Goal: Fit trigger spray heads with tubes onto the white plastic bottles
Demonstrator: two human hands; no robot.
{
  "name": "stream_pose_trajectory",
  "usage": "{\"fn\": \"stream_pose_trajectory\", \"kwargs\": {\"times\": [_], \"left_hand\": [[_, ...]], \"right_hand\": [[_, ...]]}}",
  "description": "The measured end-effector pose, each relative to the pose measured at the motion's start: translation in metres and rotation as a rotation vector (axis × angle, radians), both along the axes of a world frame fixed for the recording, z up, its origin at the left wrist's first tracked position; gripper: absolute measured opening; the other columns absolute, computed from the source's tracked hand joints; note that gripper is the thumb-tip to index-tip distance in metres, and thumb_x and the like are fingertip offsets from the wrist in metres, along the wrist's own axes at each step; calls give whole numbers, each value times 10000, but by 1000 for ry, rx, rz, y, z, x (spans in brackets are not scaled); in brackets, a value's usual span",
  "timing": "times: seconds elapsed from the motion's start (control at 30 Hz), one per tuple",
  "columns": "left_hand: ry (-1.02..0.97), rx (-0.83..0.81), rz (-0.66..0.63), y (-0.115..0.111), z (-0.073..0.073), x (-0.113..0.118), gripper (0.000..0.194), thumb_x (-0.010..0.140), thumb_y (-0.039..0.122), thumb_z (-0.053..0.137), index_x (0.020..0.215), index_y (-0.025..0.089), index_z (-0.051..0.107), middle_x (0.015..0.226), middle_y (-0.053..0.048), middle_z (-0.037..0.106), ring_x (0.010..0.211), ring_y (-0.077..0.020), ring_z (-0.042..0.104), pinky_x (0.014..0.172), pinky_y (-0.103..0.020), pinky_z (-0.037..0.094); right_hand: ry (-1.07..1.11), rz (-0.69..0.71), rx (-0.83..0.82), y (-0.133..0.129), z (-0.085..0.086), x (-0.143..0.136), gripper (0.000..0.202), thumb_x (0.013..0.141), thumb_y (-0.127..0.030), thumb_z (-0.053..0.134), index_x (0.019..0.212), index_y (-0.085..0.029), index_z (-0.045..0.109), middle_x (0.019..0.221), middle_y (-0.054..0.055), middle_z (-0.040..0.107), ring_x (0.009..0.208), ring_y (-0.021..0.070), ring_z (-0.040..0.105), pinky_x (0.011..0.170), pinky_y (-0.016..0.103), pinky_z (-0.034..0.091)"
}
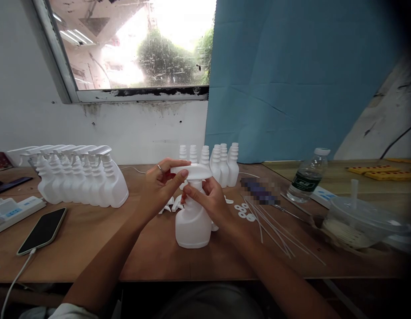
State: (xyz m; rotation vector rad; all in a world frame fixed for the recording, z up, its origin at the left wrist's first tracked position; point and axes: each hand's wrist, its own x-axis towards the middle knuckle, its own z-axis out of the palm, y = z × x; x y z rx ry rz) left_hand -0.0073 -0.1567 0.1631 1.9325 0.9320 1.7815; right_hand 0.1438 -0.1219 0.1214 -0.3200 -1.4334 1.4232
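A white spray bottle (193,228) stands upright on the brown table in front of me, with a white spray head (198,171) on its neck. My left hand (165,184) pinches the nozzle end of the spray head between thumb and fingers. Around the neck just under the head, my right hand (210,197) is closed, and it partly hides the neck. White trigger pieces (176,204) lie behind the bottle on the left. To the right are white washers (244,212) and several thin white tubes (278,235).
A row of bottles with spray heads (82,177) stands at left, near a charging phone (42,230) and a power strip (17,215). Bottles without heads (225,168) stand behind my hands. At right are a water bottle (307,177) and a lidded plastic cup (354,221).
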Motion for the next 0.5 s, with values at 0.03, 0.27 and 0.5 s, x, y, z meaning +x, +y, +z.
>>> {"fn": "stream_pose_trajectory", "kwargs": {"times": [0.03,0.27,0.5], "left_hand": [[-1,4,2,0,0,0,158,878,298,676,998,202,714,900,-15,645,692,-93,605,609,-195,509],[-6,-7,-4,-3,1,1,167,875,299,679,1003,197,714,929,-27,660,718,-105,635,640,-203,539],[8,10,23,-3,0,1,177,872,325,680,989,199,720,914,-35,662,732,-117,625,643,-213,549]], "right_hand": [[13,10,4,0,-1,0,392,784,-383,759,1097,-230,579,792,-3,675,660,163,655,623,312,555],[-16,-34,26,1,-3,2,289,773,-377,770,949,-192,635,761,9,671,671,166,653,630,298,539],[6,15,-51,0,-2,1,327,765,-380,774,989,-208,610,812,10,668,688,174,664,641,314,549]]}}
